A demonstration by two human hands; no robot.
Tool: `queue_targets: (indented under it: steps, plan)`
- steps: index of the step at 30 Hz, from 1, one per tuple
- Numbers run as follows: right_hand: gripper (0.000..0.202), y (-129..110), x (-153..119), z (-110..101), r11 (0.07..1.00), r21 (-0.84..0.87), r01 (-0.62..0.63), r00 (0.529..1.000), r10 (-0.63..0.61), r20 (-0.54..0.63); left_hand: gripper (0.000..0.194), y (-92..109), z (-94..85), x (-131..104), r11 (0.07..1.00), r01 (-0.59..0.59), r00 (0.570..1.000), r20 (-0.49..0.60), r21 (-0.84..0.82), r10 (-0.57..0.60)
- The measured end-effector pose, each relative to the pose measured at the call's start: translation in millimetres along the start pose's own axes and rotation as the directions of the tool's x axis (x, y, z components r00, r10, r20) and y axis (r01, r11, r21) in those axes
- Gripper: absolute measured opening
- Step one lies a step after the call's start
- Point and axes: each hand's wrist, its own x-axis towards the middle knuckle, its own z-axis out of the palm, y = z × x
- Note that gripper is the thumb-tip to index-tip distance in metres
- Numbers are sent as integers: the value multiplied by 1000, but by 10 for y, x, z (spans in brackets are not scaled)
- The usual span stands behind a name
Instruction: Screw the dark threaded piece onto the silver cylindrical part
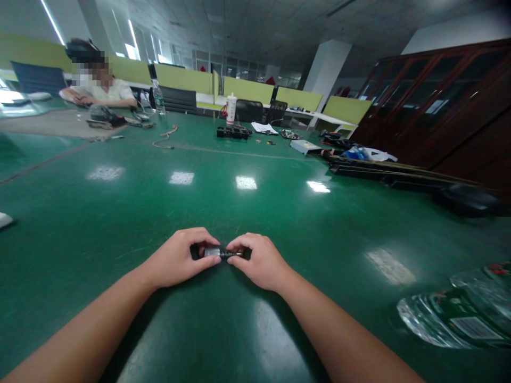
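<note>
A short silver cylinder with a black coiled, spring-like section and a thin metal rod point(213, 252) lies sideways low over the green table point(191, 202). My left hand point(186, 256) pinches its silver end between thumb and fingers. At the other end, the thumb and fingers of my right hand point(257, 260) close around the coil and rod. The fingertips of both hands are a small gap apart. Part of the piece is hidden behind my fingers, and its exact kind cannot be made out.
Large clear bottles with green labels point(471, 314) lie at the right. Farther back are long black strips point(379, 170), a grey metal box point(305, 147), a black device point(233, 132), a white bottle point(230, 109) and a tan cord point(164, 139). Another person point(99, 85) sits across the table at left.
</note>
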Motion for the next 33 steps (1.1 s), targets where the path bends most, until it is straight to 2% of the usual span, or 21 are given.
queue_targets:
  steps: [8,16,22,29,33]
  plan:
    - [16,35,4,28,999,31,-10,1000,10,6,23,-12,-2,-2,999,15,1000,9,-40,-15]
    - [16,33,7,17,1000,22,-1,1000,1,0,35,-8,-3,25,998,29,1000,-3,-50,-29]
    - [17,42,-1,24,999,37,-1,1000,1,-4,24,6,-7,7,998,43,999,27,-52,-42]
    - [16,43,14,19,999,37,-8,1000,8,-4,32,1,-4,23,998,26,999,27,-60,-24]
    - [15,41,16,20,999,35,14,1000,-14,-1,24,-5,-2,15,998,33,999,25,-47,-32]
